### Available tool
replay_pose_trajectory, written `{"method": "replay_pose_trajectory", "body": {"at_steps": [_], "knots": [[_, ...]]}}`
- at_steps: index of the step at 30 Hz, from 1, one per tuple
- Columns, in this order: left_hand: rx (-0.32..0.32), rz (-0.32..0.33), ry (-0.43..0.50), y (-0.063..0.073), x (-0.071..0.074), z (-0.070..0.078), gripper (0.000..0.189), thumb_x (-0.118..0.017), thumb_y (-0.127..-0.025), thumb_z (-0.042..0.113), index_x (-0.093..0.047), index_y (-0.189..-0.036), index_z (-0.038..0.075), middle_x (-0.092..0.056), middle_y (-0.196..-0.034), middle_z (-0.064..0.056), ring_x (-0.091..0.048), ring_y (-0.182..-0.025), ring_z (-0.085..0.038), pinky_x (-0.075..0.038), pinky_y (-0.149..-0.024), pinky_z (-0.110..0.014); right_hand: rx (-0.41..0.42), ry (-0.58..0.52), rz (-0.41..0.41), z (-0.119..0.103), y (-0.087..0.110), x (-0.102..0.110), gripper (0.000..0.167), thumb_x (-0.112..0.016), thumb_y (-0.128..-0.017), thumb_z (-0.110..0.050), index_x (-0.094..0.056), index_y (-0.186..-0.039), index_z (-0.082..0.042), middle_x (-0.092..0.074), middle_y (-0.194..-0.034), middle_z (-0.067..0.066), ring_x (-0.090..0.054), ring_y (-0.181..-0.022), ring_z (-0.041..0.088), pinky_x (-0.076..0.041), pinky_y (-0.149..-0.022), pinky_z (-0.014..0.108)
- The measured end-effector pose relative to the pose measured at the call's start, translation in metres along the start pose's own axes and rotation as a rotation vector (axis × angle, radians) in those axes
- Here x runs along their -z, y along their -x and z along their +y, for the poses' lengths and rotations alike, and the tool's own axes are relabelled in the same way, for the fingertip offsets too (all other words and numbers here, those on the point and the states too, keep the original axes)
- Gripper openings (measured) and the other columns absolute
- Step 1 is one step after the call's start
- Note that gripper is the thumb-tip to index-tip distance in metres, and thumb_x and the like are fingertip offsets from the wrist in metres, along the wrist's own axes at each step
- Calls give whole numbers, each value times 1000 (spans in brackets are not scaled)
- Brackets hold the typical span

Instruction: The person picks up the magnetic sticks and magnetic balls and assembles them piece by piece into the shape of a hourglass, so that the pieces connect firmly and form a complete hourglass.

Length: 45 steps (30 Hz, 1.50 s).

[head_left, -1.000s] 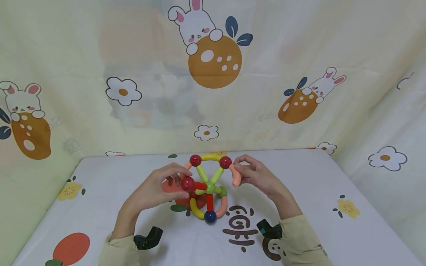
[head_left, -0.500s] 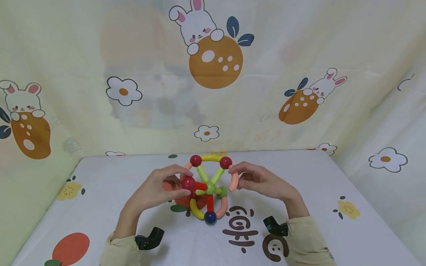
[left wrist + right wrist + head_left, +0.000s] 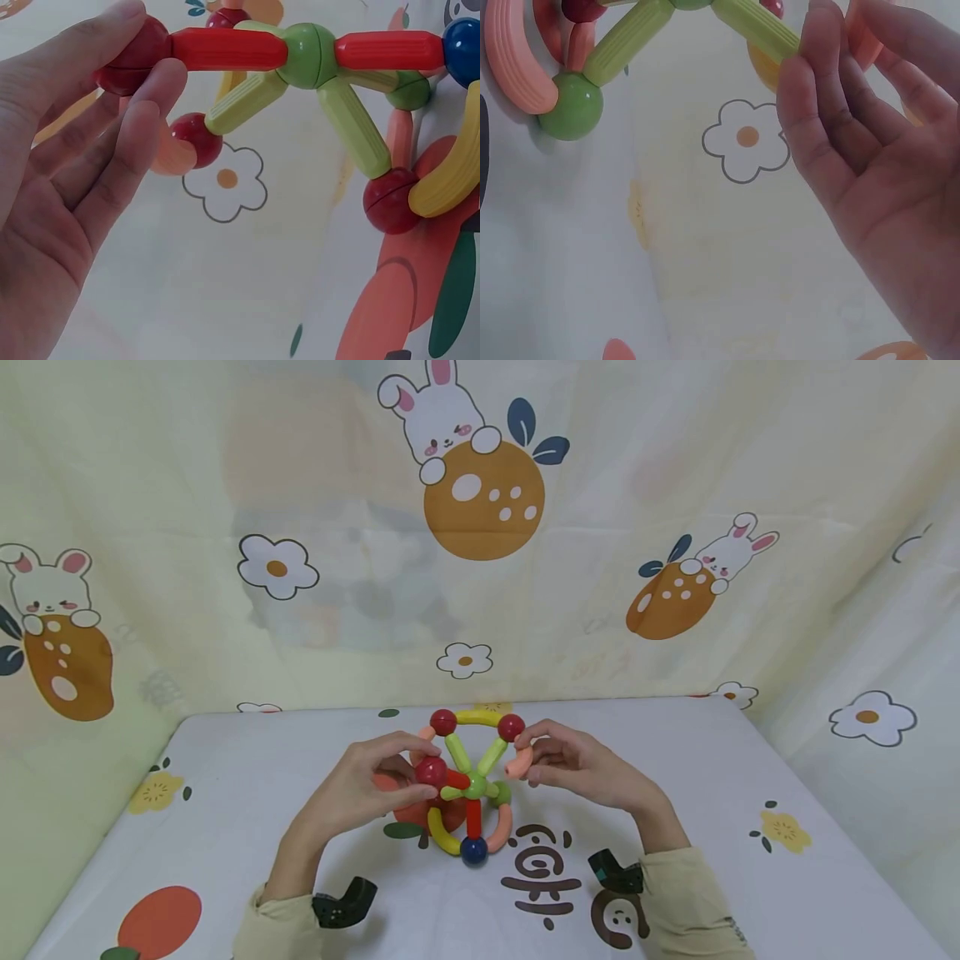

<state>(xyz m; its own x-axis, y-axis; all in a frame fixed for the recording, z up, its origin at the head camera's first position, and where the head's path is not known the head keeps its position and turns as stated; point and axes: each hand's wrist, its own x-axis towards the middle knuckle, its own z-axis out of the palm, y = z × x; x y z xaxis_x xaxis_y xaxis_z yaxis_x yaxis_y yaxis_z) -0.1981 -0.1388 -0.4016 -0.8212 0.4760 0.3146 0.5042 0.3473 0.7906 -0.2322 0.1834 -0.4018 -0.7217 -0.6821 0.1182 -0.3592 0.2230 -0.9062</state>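
Observation:
A structure of coloured balls and rods stands on the table, its light green ball at the middle with straight rods fanning out. My left hand pinches a red ball between thumb and fingers; that ball sits at the end of a red rod. On the other side, my right hand pinches a curved pink rod just below the upper right red ball. Whether rod and ball touch is hidden by the fingers. In the right wrist view the pink rod shows partly behind the fingertips.
A dark blue ball forms the structure's near foot, between a curved yellow rod and a second curved pink rod. A printed white cloth covers the table. Behind it hangs a patterned curtain.
The pink rod in my right hand has turned, its lower end swinging left towards the structure. My left hand and its red ball have shifted slightly right.

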Motion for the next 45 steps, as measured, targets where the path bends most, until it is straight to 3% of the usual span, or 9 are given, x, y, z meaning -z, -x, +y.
{"method": "replay_pose_trajectory", "body": {"at_steps": [5, 15, 20, 30, 36, 45], "knots": [[-9, 8, -17, -2, -2, 1, 43, -77, -78, 25, -63, -117, 21, -65, -102, 4, -66, -81, -7, -56, -75, -27, -13, 13, 10, -2, 0, -2, 34, -62, -90, -13, -50, -122, -15, -62, -107, 9, -63, -92, 27, -54, -80, 34], [-46, 23, -33, -3, -7, 3, 41, -76, -79, 22, -63, -117, 17, -64, -97, 2, -65, -71, -6, -56, -69, -24, -10, 1, 2, -6, -2, -5, 34, -62, -91, -14, -49, -122, -15, -60, -106, 11, -60, -92, 38, -54, -80, 33], [-51, 30, -32, -5, -10, 6, 41, -76, -78, 23, -64, -117, 14, -64, -97, 2, -63, -69, -7, -56, -67, -25, -6, 9, 4, -9, -2, -7, 33, -62, -91, -14, -50, -121, -15, -60, -106, 10, -61, -92, 31, -54, -80, 33], [-103, 42, -29, -8, -17, 11, 41, -77, -77, 24, -63, -116, 16, -63, -102, 4, -61, -77, -9, -56, -66, -26, -11, 59, 17, -13, -3, -11, 31, -62, -91, -16, -51, -119, -19, -60, -103, 9, -62, -91, 30, -54, -81, 37], [-135, 50, -39, -9, -24, 14, 40, -76, -78, 27, -64, -115, 24, -61, -100, 7, -60, -74, -6, -55, -62, -24, -14, 96, 22, -17, -2, -14, 30, -63, -90, -18, -52, -118, -22, -60, -100, 4, -62, -92, 27, -53, -81, 35], [-151, 73, -122, -11, -33, 23, 42, -81, -73, 21, -66, -113, 23, -62, -106, 8, -60, -78, -6, -54, -63, -21, -1, 129, 20, -22, -2, -16, 31, -63, -90, -20, -52, -118, -25, -60, -99, 1, -62, -91, 21, -53, -79, 33]]}}
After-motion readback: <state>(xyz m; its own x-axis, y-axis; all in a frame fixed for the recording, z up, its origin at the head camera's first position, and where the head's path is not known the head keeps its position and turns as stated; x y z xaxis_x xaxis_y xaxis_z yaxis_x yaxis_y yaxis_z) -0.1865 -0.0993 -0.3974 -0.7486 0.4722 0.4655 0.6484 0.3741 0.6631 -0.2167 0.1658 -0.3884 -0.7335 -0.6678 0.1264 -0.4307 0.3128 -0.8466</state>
